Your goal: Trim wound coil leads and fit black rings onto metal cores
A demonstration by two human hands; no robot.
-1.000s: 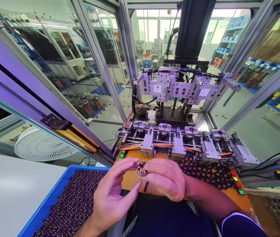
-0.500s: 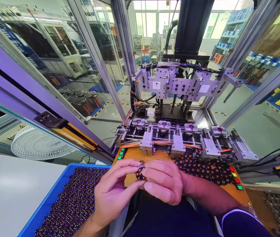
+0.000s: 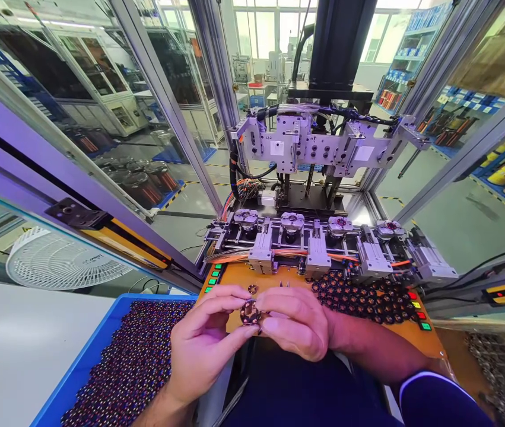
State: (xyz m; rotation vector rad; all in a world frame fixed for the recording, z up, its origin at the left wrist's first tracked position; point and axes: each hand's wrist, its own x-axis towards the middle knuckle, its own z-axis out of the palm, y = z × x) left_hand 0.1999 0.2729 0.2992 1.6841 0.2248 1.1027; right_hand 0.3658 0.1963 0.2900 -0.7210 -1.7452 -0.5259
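A small ring-shaped motor stator (image 3: 250, 312) with copper windings is held up between both hands, its round face turned towards me. My left hand (image 3: 210, 341) pinches its left side, the thumb below and the fingertips above. From the other side, my right hand (image 3: 297, 320) closes its fingertips on the stator's right edge. Just beyond the fingers, another stator (image 3: 253, 289) lies on the orange work surface (image 3: 234, 277). Two pointed metal tips (image 3: 284, 284) stick out behind my right hand; what they belong to is hidden.
A blue tray (image 3: 72, 373) full of small wound parts stands at left. Many stators (image 3: 363, 299) cover the surface at right. Ahead is a row of clamping fixtures (image 3: 292, 222) under a metal machine head (image 3: 318, 145). Coloured buttons (image 3: 418, 305) line the edges.
The stator has turned between my fingers, so its open ring face now shows more fully. My hands stay nearly in place, and the view has shifted slightly.
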